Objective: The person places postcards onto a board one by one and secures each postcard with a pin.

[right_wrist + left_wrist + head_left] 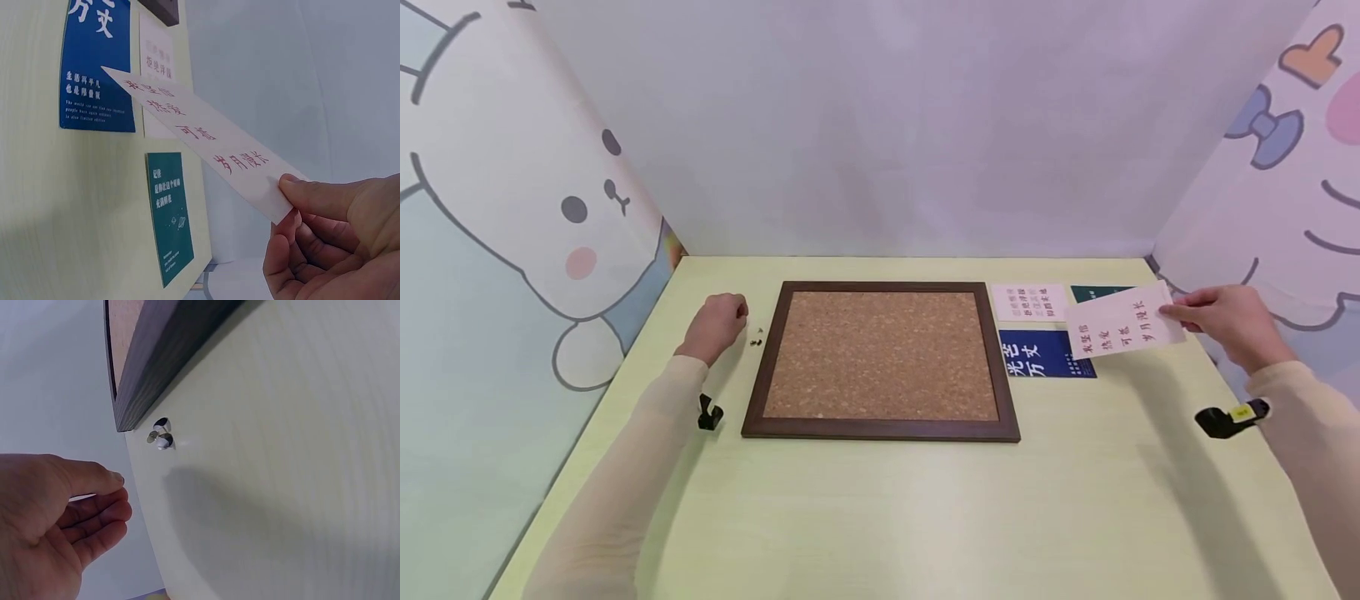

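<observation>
My right hand (1225, 321) pinches a pink card (1123, 323) by its right end, thumb on the printed face. The card, with dark handwritten-style characters, is held tilted above the table and overlaps the other cards in the head view. Below it lie a blue card (97, 69), a green card (170, 215) and a second pale pink card (1028, 302). At the left, my left hand (69, 515) hovers with fingers loosely curled and nothing visible between them. Close to it, small metallic thumbtacks (162, 439) lie on the table beside the frame's left edge.
A cork board (880, 358) in a dark brown frame lies flat in the middle of the pale table (880, 508). Behind stands a plain whitish backdrop (880, 133), with cartoon-printed panels (490, 250) on both sides.
</observation>
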A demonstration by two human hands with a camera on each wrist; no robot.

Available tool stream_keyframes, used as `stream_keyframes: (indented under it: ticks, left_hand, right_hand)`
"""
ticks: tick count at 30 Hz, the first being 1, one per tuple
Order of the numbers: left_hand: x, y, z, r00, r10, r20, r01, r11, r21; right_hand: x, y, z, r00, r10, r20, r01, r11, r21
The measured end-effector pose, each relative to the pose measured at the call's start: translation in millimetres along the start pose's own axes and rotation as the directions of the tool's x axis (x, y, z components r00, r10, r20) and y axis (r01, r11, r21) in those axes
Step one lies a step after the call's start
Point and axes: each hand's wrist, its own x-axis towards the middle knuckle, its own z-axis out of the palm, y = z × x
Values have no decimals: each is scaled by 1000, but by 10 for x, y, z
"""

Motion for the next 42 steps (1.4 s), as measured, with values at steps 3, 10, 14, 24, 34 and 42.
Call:
stream_keyframes:
  ticks: [3,10,14,24,34,42]
  left_hand:
    - [9,5,-5,1000,-3,-4,3,1000,-4]
    - [4,43,-20,1000,-10,3,10,1000,-17]
    - [8,53,-20,1000,-12,8,12,1000,-15]
    - [14,72,-20,1000,5,-11,-5,1000,-12]
    - [33,99,-61,1000,15,-17,-15,1000,-14]
    - [46,100,-76,1000,6,-6,-6,1000,-7]
  right_hand:
    - [17,-84,43,1000,8,-3,-7,999,41]
    - [55,-300,158,1000,-21,21,19,996,89]
    - [81,-414,236,999,-40,10,39,993,107]
    - [114,-647,416,1000,-25,15,22,984,176]
    - [180,-858,610,1000,-20,-20,24,971,239]
    - [222,-1046,849,999,-23,-27,29,963,269]
